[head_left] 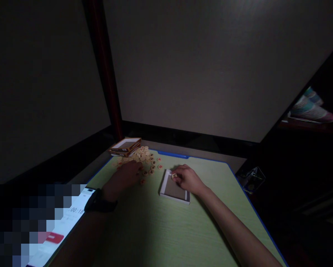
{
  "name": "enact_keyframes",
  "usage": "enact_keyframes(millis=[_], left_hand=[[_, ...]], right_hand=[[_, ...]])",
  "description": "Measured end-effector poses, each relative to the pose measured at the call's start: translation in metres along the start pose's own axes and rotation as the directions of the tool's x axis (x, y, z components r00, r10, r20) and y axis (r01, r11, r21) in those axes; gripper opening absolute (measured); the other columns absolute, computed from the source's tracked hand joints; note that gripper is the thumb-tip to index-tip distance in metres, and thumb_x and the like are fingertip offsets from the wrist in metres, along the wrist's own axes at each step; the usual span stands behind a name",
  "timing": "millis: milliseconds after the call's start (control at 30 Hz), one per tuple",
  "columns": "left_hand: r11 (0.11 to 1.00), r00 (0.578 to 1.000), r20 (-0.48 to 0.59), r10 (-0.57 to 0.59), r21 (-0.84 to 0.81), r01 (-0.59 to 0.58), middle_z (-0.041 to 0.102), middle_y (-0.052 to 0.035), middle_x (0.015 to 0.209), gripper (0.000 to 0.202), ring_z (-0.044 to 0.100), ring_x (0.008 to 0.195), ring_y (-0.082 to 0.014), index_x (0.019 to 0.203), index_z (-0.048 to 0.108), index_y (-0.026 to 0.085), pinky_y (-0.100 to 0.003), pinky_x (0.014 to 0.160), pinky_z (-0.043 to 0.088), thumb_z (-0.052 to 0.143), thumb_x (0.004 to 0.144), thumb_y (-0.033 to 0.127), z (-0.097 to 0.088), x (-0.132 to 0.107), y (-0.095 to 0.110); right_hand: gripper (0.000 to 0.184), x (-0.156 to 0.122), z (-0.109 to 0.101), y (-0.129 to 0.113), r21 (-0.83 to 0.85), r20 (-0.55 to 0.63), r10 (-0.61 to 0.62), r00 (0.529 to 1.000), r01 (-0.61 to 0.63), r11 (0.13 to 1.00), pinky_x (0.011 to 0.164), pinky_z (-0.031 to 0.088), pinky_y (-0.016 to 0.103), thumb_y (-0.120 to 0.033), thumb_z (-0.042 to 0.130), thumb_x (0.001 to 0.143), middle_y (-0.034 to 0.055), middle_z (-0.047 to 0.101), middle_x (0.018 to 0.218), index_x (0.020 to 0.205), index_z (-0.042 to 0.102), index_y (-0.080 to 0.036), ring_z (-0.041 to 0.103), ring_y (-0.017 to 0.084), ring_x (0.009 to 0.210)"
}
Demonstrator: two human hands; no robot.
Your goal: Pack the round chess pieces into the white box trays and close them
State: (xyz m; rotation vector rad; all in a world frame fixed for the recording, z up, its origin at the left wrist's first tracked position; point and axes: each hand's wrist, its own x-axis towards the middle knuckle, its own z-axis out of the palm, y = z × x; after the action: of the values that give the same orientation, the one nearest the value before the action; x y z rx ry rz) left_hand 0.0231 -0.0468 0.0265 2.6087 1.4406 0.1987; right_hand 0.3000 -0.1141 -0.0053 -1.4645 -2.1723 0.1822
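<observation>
Over the far left part of the box (164, 185), a shallow white-rimmed tray with a brown bottom, my right hand (189, 179) is closed. Its thumb and fingers pinch a round Chinese chess piece (174, 175) with a dark mark. To the left, my left hand (127, 175) lies at the near edge of a heap of Chinese chess pieces (144, 155). Its fingers are bent and close together; what is under them is hidden in shade. Several loose pieces with red or dark marks, one a red-marked piece (142, 181), lie between my hands.
Stacked shallow boxes (126, 145) stand behind the heap at the table's far left corner. A lit phone (74, 215) with a timer lies beside my left wrist. The green table (166, 237) has a blue edge. Past its right side sits a clear container (254, 180).
</observation>
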Motion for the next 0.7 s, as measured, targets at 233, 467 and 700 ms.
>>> enact_keyframes(millis=[233,467,700], left_hand=[[0.995,0.992,-0.125,0.029,-0.089,-0.040,0.072,-0.0087,0.094,0.024,0.064,0.090,-0.0207,0.088,0.070,0.016,-0.032,0.085,0.047,0.046,0.085,0.014,-0.005,0.004,0.003],[0.939,0.991,-0.131,-0.013,-0.343,-0.033,0.075,-0.0058,0.097,0.028,0.067,0.087,-0.0199,0.103,0.073,0.017,-0.029,0.077,0.049,0.054,0.082,0.022,-0.006,0.007,0.004],[0.973,0.992,0.066,0.108,-0.211,-0.091,0.073,-0.0034,0.083,0.018,0.063,0.079,-0.0185,0.080,0.072,0.018,-0.026,0.071,0.041,0.054,0.081,0.020,-0.004,0.005,-0.013]], right_hand=[[0.025,0.002,-0.006,-0.005,0.025,-0.019,-0.001,1.000,0.001,1.000,0.092,0.047,0.036,-0.013,0.073,0.077,0.0081,0.075,0.102,0.101,0.076,-0.020,0.065,0.023,0.098],[0.027,0.003,-0.007,-0.009,0.030,-0.070,-0.027,0.997,0.029,0.999,0.094,0.048,0.038,-0.010,0.071,0.077,0.0102,0.074,0.106,0.103,0.075,-0.019,0.065,0.024,0.101],[0.032,0.003,-0.004,-0.006,0.064,-0.091,-0.041,0.995,0.047,0.997,0.090,0.051,0.036,-0.004,0.068,0.075,0.0092,0.075,0.102,0.102,0.075,-0.019,0.066,0.023,0.097]])
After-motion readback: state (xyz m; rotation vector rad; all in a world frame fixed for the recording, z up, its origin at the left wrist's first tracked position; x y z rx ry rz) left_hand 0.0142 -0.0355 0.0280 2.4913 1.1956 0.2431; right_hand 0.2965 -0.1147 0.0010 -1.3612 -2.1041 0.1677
